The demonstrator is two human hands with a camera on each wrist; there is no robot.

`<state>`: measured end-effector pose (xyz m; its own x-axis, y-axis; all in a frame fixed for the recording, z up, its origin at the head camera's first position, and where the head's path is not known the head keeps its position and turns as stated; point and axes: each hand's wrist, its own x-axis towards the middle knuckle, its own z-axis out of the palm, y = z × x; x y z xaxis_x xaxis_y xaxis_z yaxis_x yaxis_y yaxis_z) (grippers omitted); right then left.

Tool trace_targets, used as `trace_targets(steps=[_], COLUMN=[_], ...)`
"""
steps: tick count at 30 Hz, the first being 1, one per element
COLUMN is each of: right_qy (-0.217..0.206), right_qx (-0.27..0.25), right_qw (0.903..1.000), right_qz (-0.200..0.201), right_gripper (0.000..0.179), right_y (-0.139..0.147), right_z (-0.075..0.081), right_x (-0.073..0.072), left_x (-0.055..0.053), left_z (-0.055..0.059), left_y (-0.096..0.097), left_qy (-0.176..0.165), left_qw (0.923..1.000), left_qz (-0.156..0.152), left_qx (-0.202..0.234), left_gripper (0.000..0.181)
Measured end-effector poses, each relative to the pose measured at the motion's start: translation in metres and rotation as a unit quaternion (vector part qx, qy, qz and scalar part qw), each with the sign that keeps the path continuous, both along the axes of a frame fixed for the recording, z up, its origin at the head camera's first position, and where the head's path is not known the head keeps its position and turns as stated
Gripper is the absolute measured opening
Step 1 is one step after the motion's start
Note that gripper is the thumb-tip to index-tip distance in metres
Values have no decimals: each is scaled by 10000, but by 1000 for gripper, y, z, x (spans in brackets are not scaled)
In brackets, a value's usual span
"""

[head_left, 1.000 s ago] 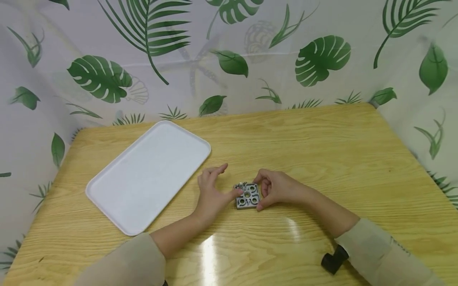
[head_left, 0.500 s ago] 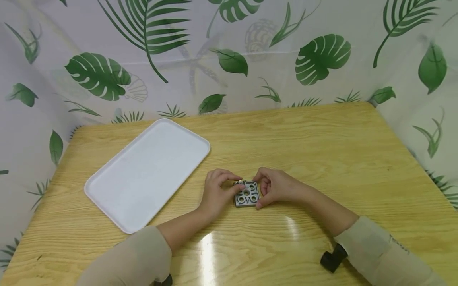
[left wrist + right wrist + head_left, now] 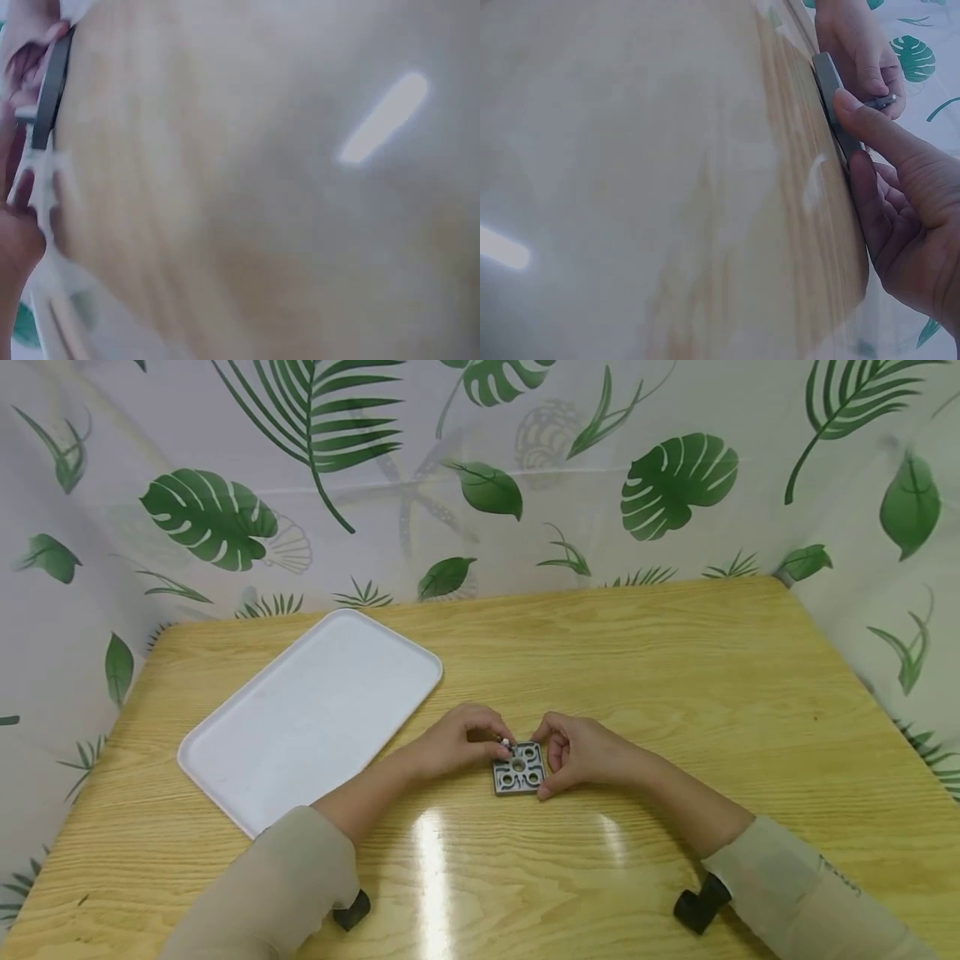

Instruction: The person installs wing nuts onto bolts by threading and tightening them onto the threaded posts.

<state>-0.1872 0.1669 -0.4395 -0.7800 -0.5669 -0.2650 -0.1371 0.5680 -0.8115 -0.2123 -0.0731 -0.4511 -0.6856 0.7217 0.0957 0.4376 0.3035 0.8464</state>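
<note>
A square grey metal plate [image 3: 519, 779] with several round holes lies on the wooden table between the hands. My right hand [image 3: 581, 752] grips it along its right side, thumb at the near corner and index finger at the far one. Over the far-left corner, my left hand [image 3: 457, 742] pinches a small silvery screw-like part [image 3: 506, 743] between thumb and fingers. The right wrist view shows that small part [image 3: 882, 100] sticking out past the left fingertips, just behind the plate [image 3: 826, 79], which appears edge-on there. Its lower end is hidden.
A white rectangular tray [image 3: 300, 727] sits at the left, turned at an angle, its lower end behind the left forearm. Leaf-patterned cloth [image 3: 487, 560] hangs behind the wooden table [image 3: 675, 652]. Black wrist cameras [image 3: 701, 903] are strapped under both sleeves.
My left hand has gone from spread fingers with the thumb over the plate to pinching the small part at its corner. Its wrist shifted away from me. The right hand kept its hold.
</note>
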Motion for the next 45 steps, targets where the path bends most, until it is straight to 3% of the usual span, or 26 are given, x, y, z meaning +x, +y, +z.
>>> trace_targets(steps=[3,5,7,9,13,15,17,19,23,27,33,38,41,45], right_qy=[-32,-39,-41,-40,-21,-7,-2,18,53,77,105,104,103,82], right_qx=[-16,-17,-7,-10,-16,-29,-57,-73,-69,-30,25,41,45,-1], right_qw=[10000,10000,10000,10000,10000,10000,10000,10000,9999,9999,9999,9999,9999,9999], right_qz=[4,13,24,22,23,32,39,53,62,70,64,54,60,83], right_gripper=[63,64,64,64,64,64,64,64,64,64,64,65,65,65], right_y=[0,0,0,0,0,0,-1,-1,0,1,1,1,1,0], right_z=[0,0,1,1,-1,-1,-2,-2,-2,-2,-3,-3,-3,-3], right_x=[1,1,1,1,0,0,0,0,0,-1,-1,-1,-1,-1], left_x=[-10,-15,-18,-17,-6,4,16,28,47,55,62,63,60,54], left_z=[4,6,7,8,5,1,-3,-7,-8,-6,-9,-11,-11,-10], left_y=[-1,-2,-1,-1,-1,0,3,8,16,23,31,32,29,21], left_qy=[-495,-878,-1197,-1428,-1274,-842,-390,-109,-46,244,431,115,-107,-137], left_qw=[9966,9919,9876,9855,9914,9960,9958,9892,9620,9423,9334,9348,9408,9568], left_qz=[-647,-909,-1006,-904,-202,257,822,1455,2635,3172,3294,3213,3039,2633], left_qx=[-94,-121,-143,-167,-219,-172,-60,139,709,1039,1357,1510,1497,1224], left_gripper=[15,15,16,21,46,58,63,61,49,38,34,32,31,30])
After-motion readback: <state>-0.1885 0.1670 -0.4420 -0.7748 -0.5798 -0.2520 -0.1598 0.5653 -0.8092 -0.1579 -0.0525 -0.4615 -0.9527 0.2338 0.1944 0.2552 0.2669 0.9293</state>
